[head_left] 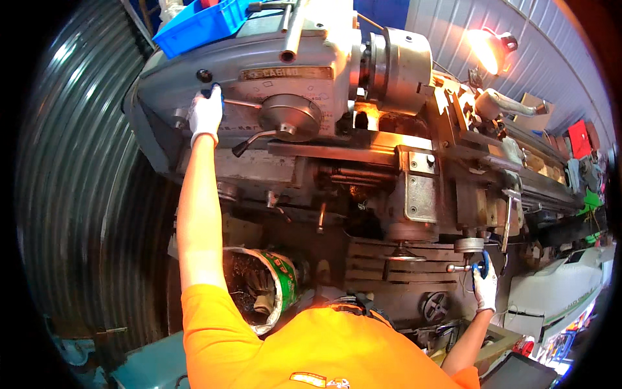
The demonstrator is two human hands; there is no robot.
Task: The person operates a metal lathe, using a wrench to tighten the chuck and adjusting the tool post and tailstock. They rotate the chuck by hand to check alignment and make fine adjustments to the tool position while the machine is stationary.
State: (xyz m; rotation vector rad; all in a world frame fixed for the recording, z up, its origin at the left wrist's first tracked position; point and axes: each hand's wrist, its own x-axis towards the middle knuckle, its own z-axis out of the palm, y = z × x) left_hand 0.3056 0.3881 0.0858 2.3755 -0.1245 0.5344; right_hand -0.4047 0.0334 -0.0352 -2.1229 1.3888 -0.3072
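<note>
A grey metal lathe fills the upper middle, with its headstock point(162, 87) at the left. My left hand point(207, 115), in a white glove with blue on the fingers, is closed at the outer end of a lever point(243, 103). That lever sticks out from a round hub point(289, 117) on the headstock front; the glove hides its tip. At the lower right my right hand point(484, 285), gloved alike, grips a crank handle point(459, 268) below the cross-slide dial point(468, 245). A large chuck point(407, 70) stands right of the headstock.
A blue bin point(201, 29) sits on top of the headstock. A lit lamp point(487, 52) shines behind the carriage. Below stands a bucket point(285, 285) of dark metal chips, beside slatted wood point(389, 269). Corrugated metal point(78, 175) walls the left side.
</note>
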